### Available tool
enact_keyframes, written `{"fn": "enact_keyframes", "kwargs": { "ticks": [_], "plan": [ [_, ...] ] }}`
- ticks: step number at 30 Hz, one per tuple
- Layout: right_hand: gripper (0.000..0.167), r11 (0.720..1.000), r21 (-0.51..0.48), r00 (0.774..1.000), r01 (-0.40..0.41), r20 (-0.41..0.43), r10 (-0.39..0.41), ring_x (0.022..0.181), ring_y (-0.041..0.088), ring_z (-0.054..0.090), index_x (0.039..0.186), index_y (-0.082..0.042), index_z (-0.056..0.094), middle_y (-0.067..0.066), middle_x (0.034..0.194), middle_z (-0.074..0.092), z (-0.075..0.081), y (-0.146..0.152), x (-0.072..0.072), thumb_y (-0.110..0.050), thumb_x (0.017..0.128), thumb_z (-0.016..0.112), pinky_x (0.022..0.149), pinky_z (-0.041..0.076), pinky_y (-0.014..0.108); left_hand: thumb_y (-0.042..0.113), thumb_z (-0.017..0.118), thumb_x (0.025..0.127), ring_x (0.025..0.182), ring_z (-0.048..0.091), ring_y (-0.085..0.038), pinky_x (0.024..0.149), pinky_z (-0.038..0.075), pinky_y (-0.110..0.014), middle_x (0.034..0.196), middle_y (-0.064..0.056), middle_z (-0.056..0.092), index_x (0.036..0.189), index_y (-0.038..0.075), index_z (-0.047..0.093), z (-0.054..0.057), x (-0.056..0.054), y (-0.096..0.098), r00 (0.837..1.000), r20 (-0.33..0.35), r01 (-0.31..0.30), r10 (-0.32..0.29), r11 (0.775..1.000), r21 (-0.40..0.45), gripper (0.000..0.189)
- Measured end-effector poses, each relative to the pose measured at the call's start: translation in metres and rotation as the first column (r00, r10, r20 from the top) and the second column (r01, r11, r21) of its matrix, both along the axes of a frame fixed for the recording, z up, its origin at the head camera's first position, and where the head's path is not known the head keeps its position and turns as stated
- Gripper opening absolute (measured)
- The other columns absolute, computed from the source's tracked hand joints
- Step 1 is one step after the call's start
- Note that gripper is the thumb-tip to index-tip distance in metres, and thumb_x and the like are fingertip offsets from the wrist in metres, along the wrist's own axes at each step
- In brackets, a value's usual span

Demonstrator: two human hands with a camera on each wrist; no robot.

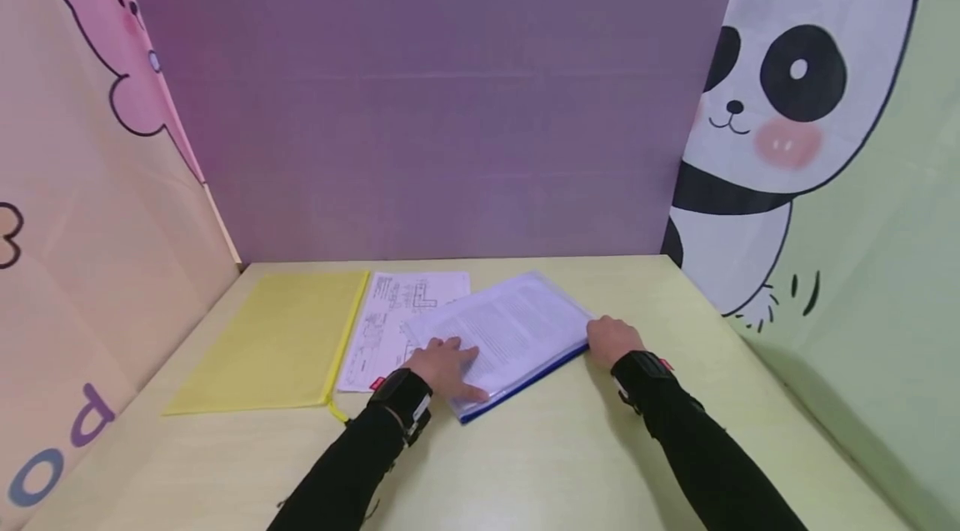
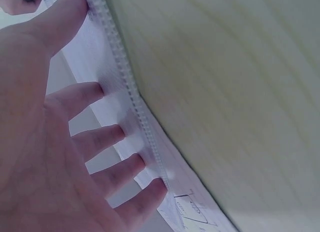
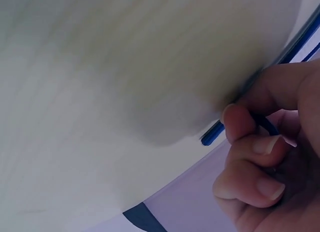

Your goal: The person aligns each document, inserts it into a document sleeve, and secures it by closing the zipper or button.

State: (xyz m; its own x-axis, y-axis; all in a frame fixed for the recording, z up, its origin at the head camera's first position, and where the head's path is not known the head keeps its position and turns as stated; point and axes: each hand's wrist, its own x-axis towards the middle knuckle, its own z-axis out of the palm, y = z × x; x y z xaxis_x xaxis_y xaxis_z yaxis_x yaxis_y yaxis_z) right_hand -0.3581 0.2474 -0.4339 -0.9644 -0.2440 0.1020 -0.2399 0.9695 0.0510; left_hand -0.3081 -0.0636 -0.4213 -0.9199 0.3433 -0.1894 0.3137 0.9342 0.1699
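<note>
A left hand [image 1: 442, 368] rests, fingers spread, on a paper-filled folder [image 1: 517, 323]; the right hand [image 1: 613, 341] pinches its blue edge [image 1: 525, 385].

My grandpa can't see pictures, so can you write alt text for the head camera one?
A left hand rests spread on a blue-edged folder of printed pages while the right hand grips its right end. The folder partly covers a printed sheet beside a yellow folder on a pale table. Behind is a purple backdrop, a cartoon panda at right.
</note>
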Motion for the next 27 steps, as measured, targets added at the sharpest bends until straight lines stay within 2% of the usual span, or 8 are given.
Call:
{"fn": "enact_keyframes", "kwargs": {
  "ticks": [12, 17, 27],
  "plan": [
    [0.004, 1.000, 0.001, 1.000, -0.006, 0.018, 0.006, 0.073, 0.036, 0.066, 0.085, 0.002, 0.065, 0.018, 0.081, 0.064, -0.0007, -0.0057, 0.0031, -0.001, 0.087, 0.067, 0.064, 0.056, 0.054, 0.068, 0.070, 0.083, 0.143, 0.037, -0.038, 0.113, 0.035, -0.058, 0.159, -0.009, 0.040, 0.153, 0.027, 0.048, 0.0010, 0.0029, -0.0005, 1.000, -0.008, -0.002, 0.002, 1.000, 0.003, 0.085],
    [0.007, 1.000, -0.010, 0.999, -0.014, 0.032, 0.014, 0.073, 0.034, 0.065, 0.084, 0.001, 0.065, 0.017, 0.081, 0.064, -0.0010, -0.0071, 0.0030, -0.003, 0.086, 0.070, 0.065, 0.056, 0.052, 0.069, 0.069, 0.083, 0.144, 0.037, -0.038, 0.113, 0.035, -0.058, 0.159, -0.008, 0.040, 0.154, 0.028, 0.047, -0.0001, 0.0016, 0.0002, 1.000, -0.010, -0.003, 0.003, 1.000, -0.008, 0.085],
    [0.007, 1.000, -0.005, 0.999, -0.030, 0.017, 0.030, 0.073, 0.034, 0.065, 0.085, 0.002, 0.064, 0.017, 0.080, 0.063, -0.0008, -0.0097, 0.0068, -0.002, 0.087, 0.070, 0.065, 0.057, 0.051, 0.068, 0.070, 0.083, 0.144, 0.036, -0.038, 0.113, 0.034, -0.059, 0.160, -0.008, 0.039, 0.154, 0.028, 0.047, -0.0007, 0.0015, -0.0002, 1.000, -0.002, -0.004, 0.004, 1.000, 0.010, 0.085]
  ]
}}
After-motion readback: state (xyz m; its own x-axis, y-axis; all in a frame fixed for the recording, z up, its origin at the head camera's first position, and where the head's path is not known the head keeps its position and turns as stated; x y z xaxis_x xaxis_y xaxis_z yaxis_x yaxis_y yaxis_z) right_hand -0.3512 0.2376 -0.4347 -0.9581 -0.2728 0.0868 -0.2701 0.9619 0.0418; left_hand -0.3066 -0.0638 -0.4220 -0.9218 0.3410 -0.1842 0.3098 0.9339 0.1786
